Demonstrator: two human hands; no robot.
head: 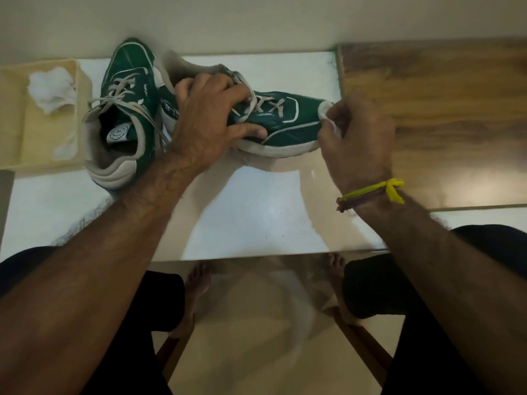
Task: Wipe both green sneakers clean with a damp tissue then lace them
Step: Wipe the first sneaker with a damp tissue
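Note:
Two green sneakers with white soles and pale laces lie on a glass table (pixel 256 218). One sneaker (pixel 125 109) stands at the left, toe pointing away, its laces loose. The other sneaker (pixel 285 124) lies across the middle, toe to the right. My left hand (pixel 211 121) grips it over the tongue and laces, thumb on its near side. My right hand (pixel 359 138) pinches a small white tissue (pixel 332 124) against the sneaker's toe cap.
A cream tray (pixel 17 115) at the far left holds crumpled white tissues (pixel 52 89). A wooden surface (pixel 442 109) adjoins the table on the right. My bare feet and dark-clad knees show below and through the glass. A pale wall runs behind.

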